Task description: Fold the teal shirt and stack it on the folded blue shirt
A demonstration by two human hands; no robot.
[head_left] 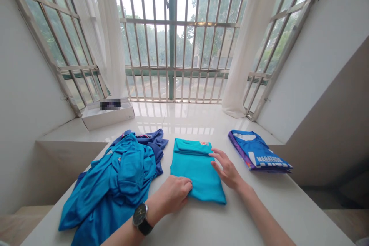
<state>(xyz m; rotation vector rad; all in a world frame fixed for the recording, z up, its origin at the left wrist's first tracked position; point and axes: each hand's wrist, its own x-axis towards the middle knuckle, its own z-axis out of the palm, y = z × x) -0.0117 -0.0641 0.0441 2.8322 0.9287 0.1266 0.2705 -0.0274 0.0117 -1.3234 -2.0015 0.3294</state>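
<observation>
Flat and ungrasping, the left hand (173,194) pressed the folded teal fabric shirt (196,173), seemingly to steady it, while the open right hand (226,169) touched its edge.

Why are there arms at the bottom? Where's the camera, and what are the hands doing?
This picture comes from a camera worn on a person's head, so you see what they see. Those are their own arms. The left hand, wearing a black watch, rests on a folded teal shirt, and the right hand sits at its edge. Neither lifts anything. A crumpled blue shirt lies on one side, a folded blue marathon shirt on the other, on a white table.
</observation>
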